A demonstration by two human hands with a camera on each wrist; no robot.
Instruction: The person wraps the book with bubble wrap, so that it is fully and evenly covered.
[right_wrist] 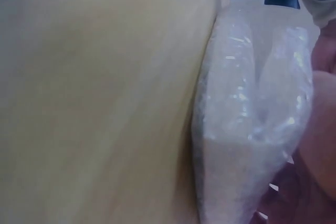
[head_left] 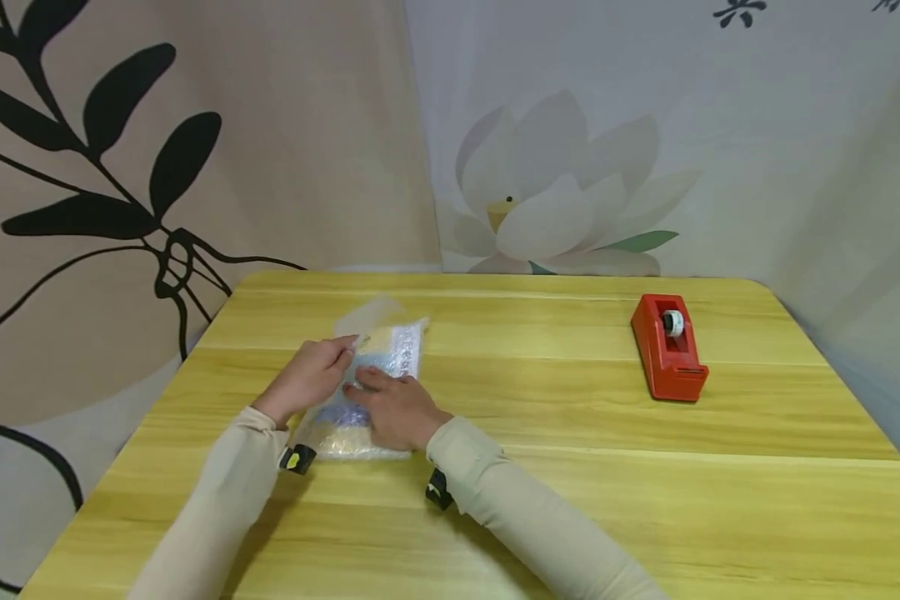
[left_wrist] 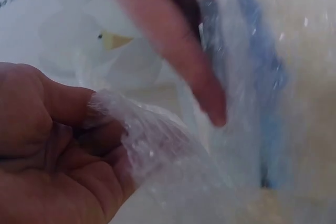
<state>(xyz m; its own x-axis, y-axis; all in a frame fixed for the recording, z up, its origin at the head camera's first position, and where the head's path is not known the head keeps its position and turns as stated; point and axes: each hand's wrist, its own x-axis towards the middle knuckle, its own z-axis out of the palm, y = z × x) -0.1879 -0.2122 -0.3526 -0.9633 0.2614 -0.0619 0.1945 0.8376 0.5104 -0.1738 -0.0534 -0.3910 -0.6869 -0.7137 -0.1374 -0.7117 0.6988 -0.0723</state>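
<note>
A flat package in clear bubble wrap (head_left: pixel 403 348) lies on the left part of the table, with blue and yellowish colour showing through. My left hand (head_left: pixel 307 377) is at its left side; in the left wrist view thumb and fingers pinch a loose flap of bubble wrap (left_wrist: pixel 157 148). Across the package from the right reaches my right hand (head_left: pixel 403 410), its fingers spread and resting on top. One extended finger (left_wrist: pixel 202 85) of it presses near the fold in the left wrist view. In the right wrist view the puffy wrapped side (right_wrist: pixel 226 108) shows beside the palm.
A red tape dispenser (head_left: pixel 669 350) with a small roll of tape (head_left: pixel 673 323) stands at the right of the wooden table (head_left: pixel 540 500). Behind the table hangs a printed curtain (head_left: pixel 330 150) with leaves and a pale flower.
</note>
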